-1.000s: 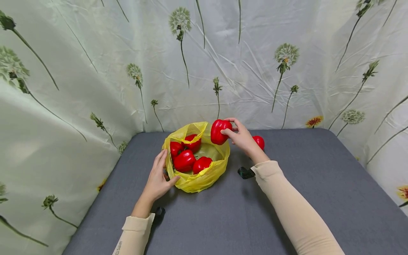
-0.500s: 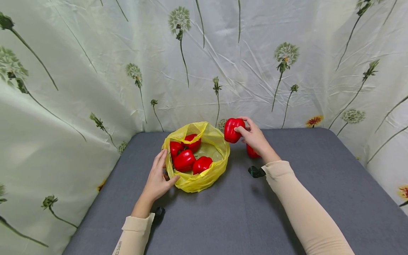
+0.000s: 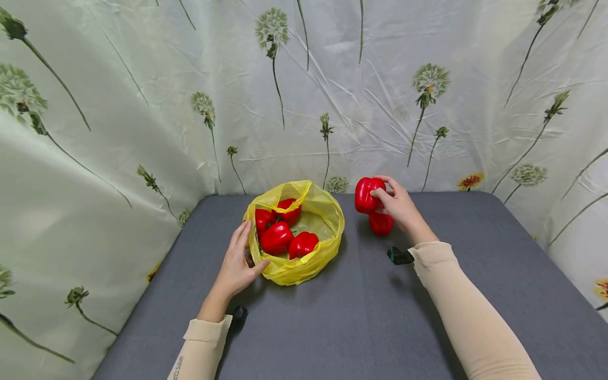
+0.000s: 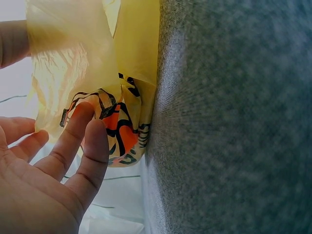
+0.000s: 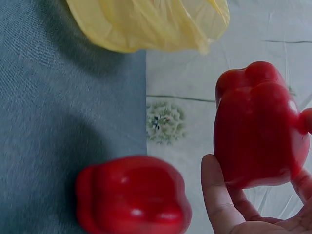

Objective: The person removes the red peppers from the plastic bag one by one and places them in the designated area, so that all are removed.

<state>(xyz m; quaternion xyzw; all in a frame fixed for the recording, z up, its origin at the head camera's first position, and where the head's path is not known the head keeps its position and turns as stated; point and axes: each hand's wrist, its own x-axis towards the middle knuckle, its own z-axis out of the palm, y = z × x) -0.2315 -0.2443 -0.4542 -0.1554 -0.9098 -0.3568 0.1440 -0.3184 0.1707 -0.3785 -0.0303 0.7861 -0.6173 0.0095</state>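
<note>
My right hand (image 3: 396, 203) holds a red bell pepper (image 3: 369, 195) above the table, to the right of the bag, with fingers and thumb round it. Below that one, a second bell pepper (image 3: 381, 224) sits on the table; the right wrist view shows this lower pepper (image 5: 134, 195) apart from the held pepper (image 5: 258, 126). The yellow plastic bag (image 3: 294, 274) stands with its mouth wide open, and several red peppers (image 3: 277, 238) lie inside. Against the bag's left outer side rests my left hand (image 3: 236, 264), fingers spread. Printed black and orange marks show on the bag (image 4: 134, 117) there.
A grey cloth-covered table (image 3: 304, 338) reaches out on both sides. Behind it and at the sides hangs a pale curtain (image 3: 304, 95) with dandelion prints. A dark wrist device (image 3: 400, 256) sits under the right wrist.
My right hand has carried the held bell pepper rightward, from over the bag's right rim to above the pepper on the table. The left hand and the bag have stayed put.
</note>
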